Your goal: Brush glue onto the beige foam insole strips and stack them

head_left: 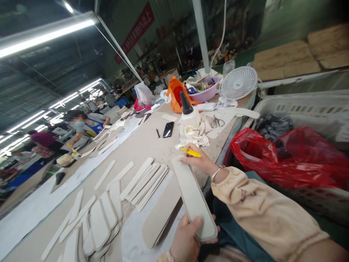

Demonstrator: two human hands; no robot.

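My left hand (188,236) grips the near end of a long, pale strip with rounded corners (192,196), thumb on top and fingers underneath. At the far end of that strip, my right hand (200,159) is closed around a tool with a yellow handle (193,152). The tool's working end cannot be made out. Left of the held strip lies a stack of similar larger strips (160,218). Beyond my right hand stands a white bottle with a black cone nozzle (188,118), with crumpled, stained material around its base.
Fanned piles of pale strips (100,218) and a narrower bundle (144,182) cover the table's left side. Farther back are a phone (168,129), scissors (217,122), an orange bag (176,95), a purple basin (205,91) and a white fan (238,83). Right: a crate (305,105) with red plastic (294,156). A co-worker (87,122) sits opposite.
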